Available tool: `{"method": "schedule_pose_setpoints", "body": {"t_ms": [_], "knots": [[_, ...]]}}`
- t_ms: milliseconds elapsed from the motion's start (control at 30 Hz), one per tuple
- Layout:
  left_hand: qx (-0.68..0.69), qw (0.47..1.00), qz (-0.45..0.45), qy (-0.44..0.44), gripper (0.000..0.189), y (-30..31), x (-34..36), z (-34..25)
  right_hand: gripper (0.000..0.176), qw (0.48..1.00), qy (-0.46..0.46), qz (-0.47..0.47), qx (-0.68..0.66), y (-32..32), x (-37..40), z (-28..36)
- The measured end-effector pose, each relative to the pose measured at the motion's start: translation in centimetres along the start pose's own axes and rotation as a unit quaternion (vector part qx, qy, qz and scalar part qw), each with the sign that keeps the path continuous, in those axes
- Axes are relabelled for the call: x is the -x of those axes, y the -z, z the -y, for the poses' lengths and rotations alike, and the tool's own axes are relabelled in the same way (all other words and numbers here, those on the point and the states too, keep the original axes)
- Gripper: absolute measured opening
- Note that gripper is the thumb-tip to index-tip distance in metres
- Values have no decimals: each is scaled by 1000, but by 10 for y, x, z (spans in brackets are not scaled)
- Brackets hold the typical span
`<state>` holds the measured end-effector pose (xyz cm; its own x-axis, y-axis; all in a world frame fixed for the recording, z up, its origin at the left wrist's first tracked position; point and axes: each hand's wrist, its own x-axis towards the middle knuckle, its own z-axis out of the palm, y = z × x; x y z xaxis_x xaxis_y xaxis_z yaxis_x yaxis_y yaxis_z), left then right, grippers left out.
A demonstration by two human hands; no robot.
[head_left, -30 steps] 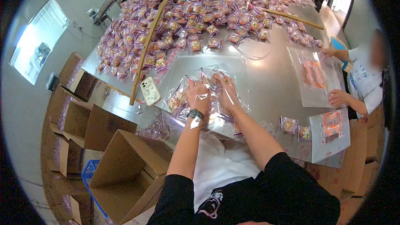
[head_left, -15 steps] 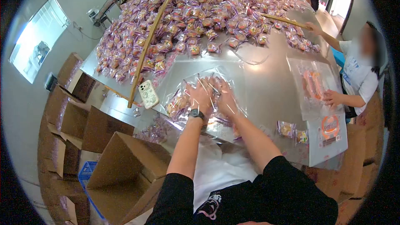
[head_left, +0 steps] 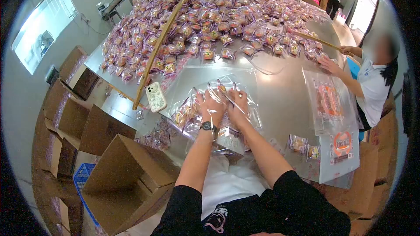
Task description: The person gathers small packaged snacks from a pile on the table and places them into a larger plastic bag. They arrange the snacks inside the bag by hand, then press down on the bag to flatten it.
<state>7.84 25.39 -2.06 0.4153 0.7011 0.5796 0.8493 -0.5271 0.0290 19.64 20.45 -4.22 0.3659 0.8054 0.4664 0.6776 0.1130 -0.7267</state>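
Note:
On the metal table in front of me lies a large clear plastic bag (head_left: 186, 88), with small wrapped snacks (head_left: 186, 112) inside it at the left. My left hand (head_left: 213, 107), with a dark watch on its wrist, is within the bag, its fingers bent over wrapped snacks. Close beside it, my right hand (head_left: 238, 108) is also in the bag, curled around more packets. Purple wrapper edges stick up by the fingertips of both hands. Glare on the film hides part of the fingers and what lies under the palms.
A big heap of wrapped snacks (head_left: 210, 26) covers the far table, crossed by a wooden strip (head_left: 162, 46). A phone (head_left: 155, 97) lies left of the bag. Printed bags (head_left: 340, 148) and two loose packets are at right, near a co-worker (head_left: 378, 81). Open cartons (head_left: 127, 183) stand at left.
Both my hands stay in the bag, with slight finger movement. The co-worker's near hand has moved from the printed bags up to the packets at the heap's right edge.

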Motion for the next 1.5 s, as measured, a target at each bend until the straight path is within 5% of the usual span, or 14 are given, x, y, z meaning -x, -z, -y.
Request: {"method": "schedule_pose_setpoints", "body": {"t_ms": [167, 267, 300, 367, 433, 533, 700, 800, 967, 1067, 1100, 1200, 1367, 1500], "knots": [[46, 998, -38, 17, 22, -9, 4, -3, 45, 968, -101, -1, -229, 11, 0, 19], [-22, 999, -26, -12, 27, -10, 10, -3, 41, 992, 3, -123, -22, -19, -5, -33], [-17, 999, -50, -12, 28, -4, 10, -6, 41, 988, -55, -111, 90, -33, 1, -52], [-91, 995, -43, 13, 28, 19, 8, -21, 38, 995, -42, -75, 47, -19, 0, -37], [124, 988, -40, 82, 26, 10, 32, -38, 32, 997, -59, -54, 13, -23, -8, -37], [102, 981, 96, 137, 29, 22, 47, -55, 31, 992, -81, -85, -40, -20, -4, -39], [115, 958, 102, 241, 42, 35, 58, -52, 52, 989, -137, 58, -17, -6, -3, -17], [130, 958, 99, 235, 45, 45, 64, -47, 61, 998, 66, 16, -16, -14, -5, -34], [270, 920, 7, 284, 53, 58, 73, -44, 75, 980, -44, 168, 95, 14, -8, 37], [322, 896, -37, 303, 51, 45, 75, -40, 67, 965, -29, 179, 192, 18, -6, 48], [339, 886, -34, 315, 47, 46, 75, -37, 65, 965, 61, 112, 231, 15, -2, 45], [183, 927, -83, 317, 29, 53, 76, -30, 66, 953, 199, 111, 198, 17, -3, 40], [86, 959, -75, 259, 59, 48, 71, -6, 70, 863, 363, 200, 288, 2, -9, 42], [79, 961, -23, 265, 53, 42, 68, 6, 76, 861, 345, 265, 262, -13, -23, 53]]}}
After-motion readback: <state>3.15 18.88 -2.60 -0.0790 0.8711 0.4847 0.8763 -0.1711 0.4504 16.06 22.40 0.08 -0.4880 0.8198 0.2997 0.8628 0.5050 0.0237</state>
